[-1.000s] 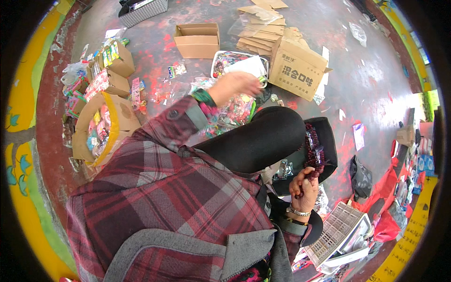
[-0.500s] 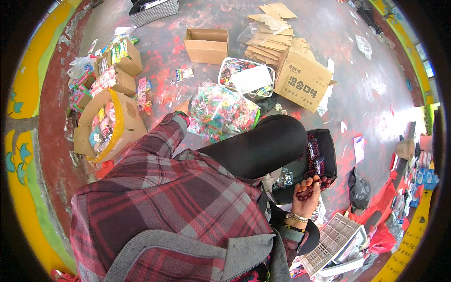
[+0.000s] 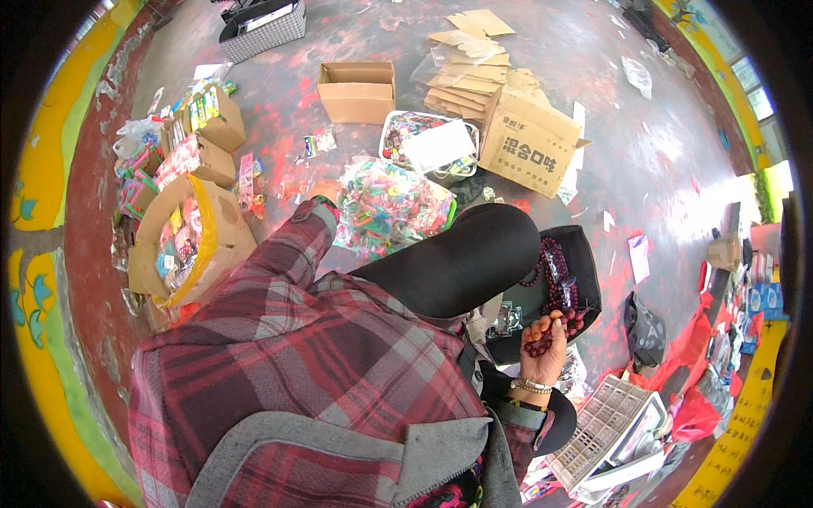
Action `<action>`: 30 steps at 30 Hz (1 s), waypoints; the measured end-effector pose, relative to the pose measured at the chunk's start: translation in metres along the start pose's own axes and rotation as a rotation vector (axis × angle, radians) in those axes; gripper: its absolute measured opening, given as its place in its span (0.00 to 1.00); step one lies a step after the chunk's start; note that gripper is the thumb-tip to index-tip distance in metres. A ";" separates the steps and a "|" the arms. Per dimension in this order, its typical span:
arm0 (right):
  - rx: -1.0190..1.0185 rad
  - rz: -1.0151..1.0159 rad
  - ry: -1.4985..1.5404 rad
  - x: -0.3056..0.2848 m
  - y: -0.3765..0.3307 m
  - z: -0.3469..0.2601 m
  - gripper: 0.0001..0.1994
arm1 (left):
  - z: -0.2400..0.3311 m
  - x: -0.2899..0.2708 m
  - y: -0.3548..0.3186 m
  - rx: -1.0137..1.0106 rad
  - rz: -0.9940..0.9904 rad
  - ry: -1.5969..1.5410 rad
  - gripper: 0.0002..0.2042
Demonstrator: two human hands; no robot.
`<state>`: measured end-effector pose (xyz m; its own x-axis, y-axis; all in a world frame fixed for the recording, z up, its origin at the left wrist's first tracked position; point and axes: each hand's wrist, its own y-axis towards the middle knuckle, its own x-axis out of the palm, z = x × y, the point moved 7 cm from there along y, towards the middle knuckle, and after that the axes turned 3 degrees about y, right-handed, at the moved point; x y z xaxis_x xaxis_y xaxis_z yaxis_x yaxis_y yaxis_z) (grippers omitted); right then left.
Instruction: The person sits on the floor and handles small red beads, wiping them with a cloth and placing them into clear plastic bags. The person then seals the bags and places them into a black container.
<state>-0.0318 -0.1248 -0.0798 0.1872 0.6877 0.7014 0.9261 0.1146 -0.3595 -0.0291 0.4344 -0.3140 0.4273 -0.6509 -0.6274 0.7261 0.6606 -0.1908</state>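
At the right, my right hand [image 3: 544, 359] is closed around a dark red bead string [image 3: 537, 345]. It is over the near end of a black box [image 3: 584, 254] beside my black-clad knee [image 3: 500, 241]. More dark red beads [image 3: 552, 275] hang and lie inside that box, with small clear-wrapped packets [image 3: 506, 320] next to them. My left hand [image 3: 326, 191], past its plaid cuff, is against the left edge of a heap of colourful plastic-bagged items [image 3: 394, 203]. Its fingers are too blurred to make out.
An open cardboard box with yellow tape [image 3: 203, 245] stands left, near other packed boxes. Ahead are a small open carton [image 3: 357, 97], a white basket [image 3: 391, 127], flattened cardboard [image 3: 466, 80] and a large carton [image 3: 529, 148]. A grey crate [image 3: 597, 423] leans at lower right.
The whole view has shifted slightly, so floor items appear a little further left. My right hand keeps its hold on the bead string, and my left hand stays by the bagged heap.
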 end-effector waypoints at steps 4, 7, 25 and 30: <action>-0.001 -0.022 -0.003 0.005 -0.002 -0.002 0.06 | 0.067 -0.009 -0.006 0.011 -0.012 -0.427 0.05; 0.001 -0.025 -0.006 0.010 0.001 0.002 0.05 | 0.177 -0.031 -0.032 0.273 -0.106 -0.286 0.08; -0.893 0.108 -0.462 0.068 -0.046 -0.200 0.04 | 0.596 0.042 -0.279 0.992 -1.118 -0.329 0.08; -1.031 0.173 -0.705 0.048 -0.062 -0.217 0.11 | 0.593 0.103 -0.327 1.040 -1.174 -0.125 0.06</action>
<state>-0.0093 -0.2547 0.1097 0.4105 0.9065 0.0985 0.7915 -0.4079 0.4552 0.0964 -0.0706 0.1312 -0.6177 -0.6556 -0.4343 0.6869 -0.7187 0.1080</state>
